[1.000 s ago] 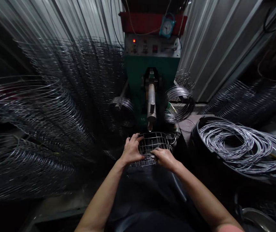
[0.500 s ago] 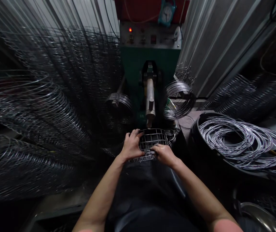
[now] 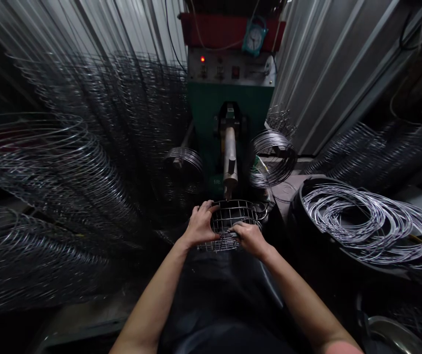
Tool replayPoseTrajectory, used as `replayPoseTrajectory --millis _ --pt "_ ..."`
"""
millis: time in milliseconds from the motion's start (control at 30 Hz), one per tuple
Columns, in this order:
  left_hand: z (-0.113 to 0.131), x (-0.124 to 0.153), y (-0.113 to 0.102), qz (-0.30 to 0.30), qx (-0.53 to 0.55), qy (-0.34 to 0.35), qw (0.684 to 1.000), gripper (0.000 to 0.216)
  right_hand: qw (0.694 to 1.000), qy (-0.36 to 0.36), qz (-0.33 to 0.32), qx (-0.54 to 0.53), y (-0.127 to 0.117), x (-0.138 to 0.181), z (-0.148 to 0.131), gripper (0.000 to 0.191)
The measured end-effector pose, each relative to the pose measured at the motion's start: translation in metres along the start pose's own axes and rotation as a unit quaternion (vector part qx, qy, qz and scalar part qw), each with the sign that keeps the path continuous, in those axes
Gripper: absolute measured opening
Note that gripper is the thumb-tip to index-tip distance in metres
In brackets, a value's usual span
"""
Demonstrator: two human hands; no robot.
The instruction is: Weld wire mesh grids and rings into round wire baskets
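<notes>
A small wire mesh basket point(image 3: 233, 216) lies on its side in front of me, its rim under the metal tip of a green welding machine point(image 3: 229, 123). My left hand point(image 3: 200, 225) grips the basket's left side with curled fingers. My right hand point(image 3: 248, 237) presses down on the basket's near right part, fingers closed over the wires. The machine's electrode arm point(image 3: 230, 160) points down at the top of the rim.
Large stacks of wire rings point(image 3: 48, 162) fill the left side. A dark tub point(image 3: 307, 201) holding loose wire hoops point(image 3: 366, 216) sits at the right. Smaller ring bundles point(image 3: 274, 156) hang beside the machine. A clock point(image 3: 254, 37) rests on top. A metal bowl point(image 3: 391, 334) lies at lower right.
Both hands keep their hold on the basket and barely shift; only the camera's view has bobbed up, then down.
</notes>
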State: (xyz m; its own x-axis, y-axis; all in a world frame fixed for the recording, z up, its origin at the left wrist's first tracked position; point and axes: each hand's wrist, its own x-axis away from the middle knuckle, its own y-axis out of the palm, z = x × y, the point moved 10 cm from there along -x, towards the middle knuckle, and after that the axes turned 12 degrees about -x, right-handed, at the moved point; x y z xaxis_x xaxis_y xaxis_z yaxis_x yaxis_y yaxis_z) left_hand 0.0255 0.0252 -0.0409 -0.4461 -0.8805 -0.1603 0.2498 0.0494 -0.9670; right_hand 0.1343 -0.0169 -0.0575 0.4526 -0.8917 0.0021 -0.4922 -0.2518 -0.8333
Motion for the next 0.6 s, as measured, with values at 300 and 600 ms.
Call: replayPoseTrajectory --millis 300,600 --pt "-0.011 -0.016 -0.004 0.012 0.022 -0.018 1.0 0.082 1.0 0.007 0.008 0.023 -0.016 -0.018 0.003 0.026" --pt "-0.011 -0.021 0.0 0.007 0.018 -0.017 1.0 0.083 0.999 0.009 0.023 0.043 -0.02 -0.018 0.008 0.025"
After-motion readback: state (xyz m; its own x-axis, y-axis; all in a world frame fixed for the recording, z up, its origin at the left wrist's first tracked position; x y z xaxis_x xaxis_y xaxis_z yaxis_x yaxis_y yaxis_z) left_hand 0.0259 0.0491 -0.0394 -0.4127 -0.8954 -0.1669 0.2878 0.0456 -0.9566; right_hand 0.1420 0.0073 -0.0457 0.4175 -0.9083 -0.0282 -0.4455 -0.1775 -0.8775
